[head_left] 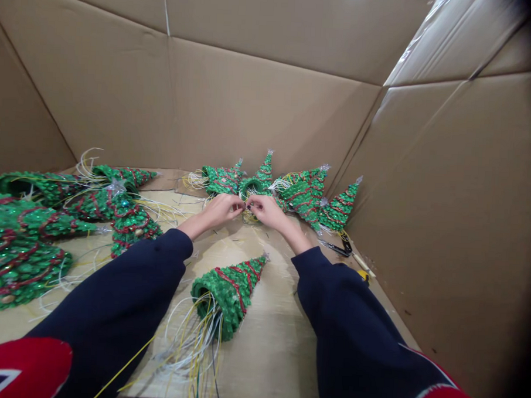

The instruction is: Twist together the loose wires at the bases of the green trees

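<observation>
My left hand [223, 209] and my right hand [265, 211] meet at the middle of the table, fingertips pinched close together. Whatever lies between the fingers is too small to tell; yellowish wires show just below them. Right behind the hands, a small green Christmas tree [264, 174] has its hollow base turned toward me. Between my forearms another decorated tree [235, 288] with a red garland lies on its side, untouched. White and yellow wires [198, 337] spill from its hollow base toward the table's front edge.
Several more decorated trees [20, 259] lie heaped on the left with loose wires. Others [307, 195] stand or lean along the back right. Black-handled pliers [346, 246] lie at the right edge, near a yellow object [363, 276]. Cardboard walls [270, 99] enclose the table [276, 352].
</observation>
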`<state>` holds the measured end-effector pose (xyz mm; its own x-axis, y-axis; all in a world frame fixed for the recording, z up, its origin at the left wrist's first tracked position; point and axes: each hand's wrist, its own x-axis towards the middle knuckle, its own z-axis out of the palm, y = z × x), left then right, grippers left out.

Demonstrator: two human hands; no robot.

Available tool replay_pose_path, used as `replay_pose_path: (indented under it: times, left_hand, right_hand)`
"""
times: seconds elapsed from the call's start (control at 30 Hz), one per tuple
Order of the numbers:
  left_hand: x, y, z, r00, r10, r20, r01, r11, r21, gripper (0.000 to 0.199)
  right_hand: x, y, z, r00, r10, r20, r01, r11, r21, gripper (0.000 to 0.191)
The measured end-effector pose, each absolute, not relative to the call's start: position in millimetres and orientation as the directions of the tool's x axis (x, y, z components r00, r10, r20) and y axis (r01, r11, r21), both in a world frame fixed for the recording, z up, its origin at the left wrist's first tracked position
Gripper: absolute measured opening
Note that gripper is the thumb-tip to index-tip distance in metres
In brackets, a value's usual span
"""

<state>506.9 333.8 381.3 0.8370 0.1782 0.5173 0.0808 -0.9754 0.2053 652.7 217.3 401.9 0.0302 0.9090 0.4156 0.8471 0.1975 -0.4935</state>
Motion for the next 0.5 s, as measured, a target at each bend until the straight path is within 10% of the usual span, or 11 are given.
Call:
replay_pose_path:
  times: [0.5]
  left_hand:
    - [513, 320, 377, 0.77, 0.364, 0.525, 0.124, -0.891, 0.436, 0.019]
  right_hand:
    - [655, 224, 391, 0.112, 0.903, 0.414, 0.791, 0.171, -0.588, 0.017]
